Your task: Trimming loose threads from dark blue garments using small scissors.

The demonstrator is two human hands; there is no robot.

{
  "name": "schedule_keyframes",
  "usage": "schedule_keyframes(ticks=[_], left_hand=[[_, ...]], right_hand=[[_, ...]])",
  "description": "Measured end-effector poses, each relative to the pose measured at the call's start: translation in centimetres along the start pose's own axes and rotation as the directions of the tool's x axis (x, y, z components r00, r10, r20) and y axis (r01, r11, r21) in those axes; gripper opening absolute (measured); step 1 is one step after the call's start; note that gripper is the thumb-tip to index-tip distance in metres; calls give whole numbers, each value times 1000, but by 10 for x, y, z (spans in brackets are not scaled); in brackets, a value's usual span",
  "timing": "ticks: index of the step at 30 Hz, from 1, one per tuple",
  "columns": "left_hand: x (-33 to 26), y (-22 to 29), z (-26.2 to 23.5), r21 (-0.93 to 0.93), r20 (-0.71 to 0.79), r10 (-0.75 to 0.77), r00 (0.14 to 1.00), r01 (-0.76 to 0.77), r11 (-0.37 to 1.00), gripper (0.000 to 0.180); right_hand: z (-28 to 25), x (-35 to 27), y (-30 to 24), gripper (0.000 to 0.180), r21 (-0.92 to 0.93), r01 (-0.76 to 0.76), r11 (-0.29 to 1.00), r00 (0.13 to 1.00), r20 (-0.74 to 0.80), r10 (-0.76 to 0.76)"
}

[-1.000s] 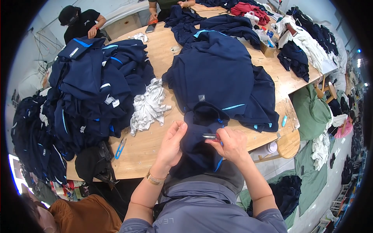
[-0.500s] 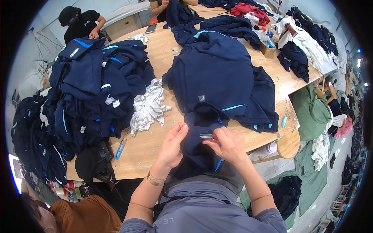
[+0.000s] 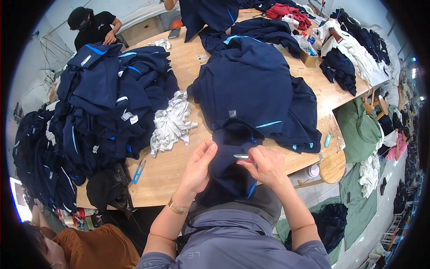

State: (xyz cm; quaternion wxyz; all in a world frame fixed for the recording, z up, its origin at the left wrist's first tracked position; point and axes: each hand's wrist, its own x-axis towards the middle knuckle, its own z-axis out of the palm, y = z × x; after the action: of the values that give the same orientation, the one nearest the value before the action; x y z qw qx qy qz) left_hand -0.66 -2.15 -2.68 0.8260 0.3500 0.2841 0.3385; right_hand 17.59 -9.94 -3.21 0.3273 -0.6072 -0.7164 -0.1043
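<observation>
My left hand [image 3: 199, 167] pinches the edge of a dark navy garment [image 3: 226, 168] between thumb and fingers. The garment hangs over the table's front edge onto my lap, with a bright blue strip on its lower part. My right hand [image 3: 268, 166] is closed around small thread snips [image 3: 242, 156] with a reddish handle. Their metal blades point left, over the cloth, toward my left hand. Directly beyond lies a large heap of navy garments [image 3: 251, 85] with light blue trim, touching the cloth I hold.
Left on the wooden table [image 3: 183, 71] lie a tall navy garment pile [image 3: 107, 94], white fabric strips [image 3: 172, 123], blue snips [image 3: 139, 171] and a black bag [image 3: 107, 188]. A small light-blue item [image 3: 328, 140] lies right. Other people [image 3: 96, 27] work at the far side and lower left.
My right hand has shifted slightly right with the snips, whose blades now look closer together. My left hand keeps its place. Across the table, a person has raised a navy garment.
</observation>
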Motion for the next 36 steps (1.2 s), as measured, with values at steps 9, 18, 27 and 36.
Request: schedule_keyframes(ticks=[9, 18, 27, 36], left_hand=[[-1, 3, 2, -52, 16, 10, 1000, -9, 999, 7], [-2, 4, 5, 13, 37, 33, 999, -33, 999, 8], [-3, 8, 8, 129, 36, 46, 998, -50, 990, 10], [-3, 11, 11, 169, 74, 8, 997, -20, 985, 12]], right_hand=[[-5, 1, -5, 35, 82, -66, 994, 996, 63, 61], [-8, 7, -9, 36, 11, -3, 1000, 998, 62, 2], [-9, 11, -4, 37, -93, 68, 993, 997, 28, -66], [-11, 14, 0, 37, -128, 126, 984, 991, 52, -120]])
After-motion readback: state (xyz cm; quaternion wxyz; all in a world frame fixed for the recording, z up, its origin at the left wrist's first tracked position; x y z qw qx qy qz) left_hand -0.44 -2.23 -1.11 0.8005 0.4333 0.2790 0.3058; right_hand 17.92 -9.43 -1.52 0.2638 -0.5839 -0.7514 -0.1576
